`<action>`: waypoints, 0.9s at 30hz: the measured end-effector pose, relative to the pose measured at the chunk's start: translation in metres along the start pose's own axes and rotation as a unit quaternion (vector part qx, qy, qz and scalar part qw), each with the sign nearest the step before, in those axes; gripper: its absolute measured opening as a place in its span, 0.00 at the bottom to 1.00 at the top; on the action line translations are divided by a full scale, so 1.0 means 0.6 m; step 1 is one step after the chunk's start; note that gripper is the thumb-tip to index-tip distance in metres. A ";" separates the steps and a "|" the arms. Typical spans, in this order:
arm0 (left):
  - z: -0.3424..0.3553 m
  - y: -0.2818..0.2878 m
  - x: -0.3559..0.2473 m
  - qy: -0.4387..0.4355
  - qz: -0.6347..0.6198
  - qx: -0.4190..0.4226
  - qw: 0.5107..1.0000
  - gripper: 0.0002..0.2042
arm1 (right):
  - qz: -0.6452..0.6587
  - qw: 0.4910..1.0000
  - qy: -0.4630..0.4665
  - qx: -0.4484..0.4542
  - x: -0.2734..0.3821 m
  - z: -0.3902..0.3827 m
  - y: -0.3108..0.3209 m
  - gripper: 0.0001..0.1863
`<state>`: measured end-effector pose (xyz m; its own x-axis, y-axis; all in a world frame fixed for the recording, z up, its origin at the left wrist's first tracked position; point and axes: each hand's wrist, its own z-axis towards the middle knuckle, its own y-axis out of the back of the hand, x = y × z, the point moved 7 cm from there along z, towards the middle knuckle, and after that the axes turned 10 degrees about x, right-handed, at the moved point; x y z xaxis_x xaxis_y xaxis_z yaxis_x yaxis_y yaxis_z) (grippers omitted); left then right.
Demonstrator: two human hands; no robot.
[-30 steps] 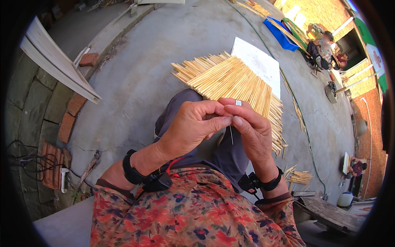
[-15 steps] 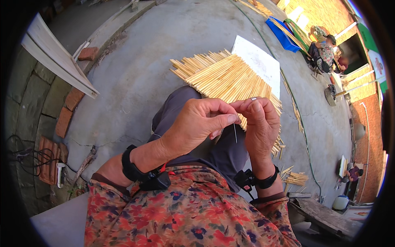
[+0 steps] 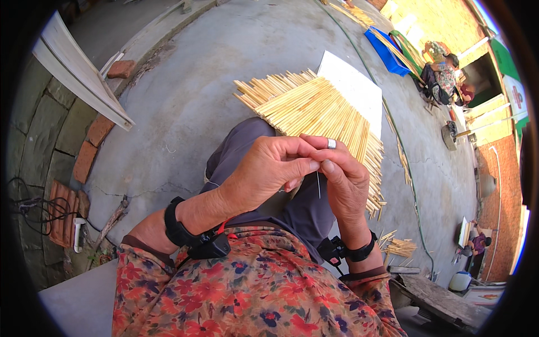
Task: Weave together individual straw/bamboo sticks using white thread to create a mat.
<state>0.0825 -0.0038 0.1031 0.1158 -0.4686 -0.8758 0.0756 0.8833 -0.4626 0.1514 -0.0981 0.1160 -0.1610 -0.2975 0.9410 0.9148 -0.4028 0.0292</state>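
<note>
My left hand (image 3: 261,168) is closed in a pinch, thumb against index finger. From its fingertips a thin silver needle (image 3: 319,186) points downward. Touching those fingertips, my right hand (image 3: 343,178) is also pinched shut, with a ring on one finger; whatever lies between its fingers is hidden. A short piece of pale thread (image 3: 212,183) shows beside my left forearm. Just beyond the hands, a fan-shaped mat of straw-coloured sticks (image 3: 314,109) lies over my knees, partly covered by my right hand.
A white board (image 3: 353,78) lies under the mat's far side. Loose sticks (image 3: 401,246) are on the concrete at right. A green hose (image 3: 412,185) crosses the ground. Farther off are a blue crate (image 3: 387,53) and seated people (image 3: 446,76). Bricks (image 3: 92,143) edge the left side.
My right hand has moved left and turned, and its fingertips now meet those of my left hand. The needle still hangs down, slightly shifted to the left.
</note>
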 end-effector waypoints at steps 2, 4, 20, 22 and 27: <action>0.000 -0.001 0.000 0.006 -0.018 0.001 1.000 0.10 | -0.002 1.000 0.006 -0.020 0.001 -0.001 -0.002 0.09; 0.001 0.000 0.003 0.012 -0.036 0.003 0.999 0.11 | -0.009 0.997 0.019 -0.069 0.003 -0.003 0.002 0.06; -0.003 0.007 0.007 0.026 0.001 -0.011 1.000 0.06 | 0.194 0.980 0.015 -0.039 -0.011 0.018 0.029 0.17; -0.003 0.008 0.007 0.023 0.004 -0.009 1.000 0.06 | 0.122 0.992 0.017 0.006 0.003 0.016 0.005 0.20; -0.003 0.012 0.010 0.015 0.013 -0.004 1.000 0.06 | 0.032 0.998 -0.029 0.056 -0.010 0.009 -0.008 0.16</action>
<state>0.0818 -0.0003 0.0940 0.0876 -0.4456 -0.8910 0.0645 0.8951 -0.4413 0.1499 -0.0897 0.1123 -0.0819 -0.2682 0.9599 0.9587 -0.2845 0.0023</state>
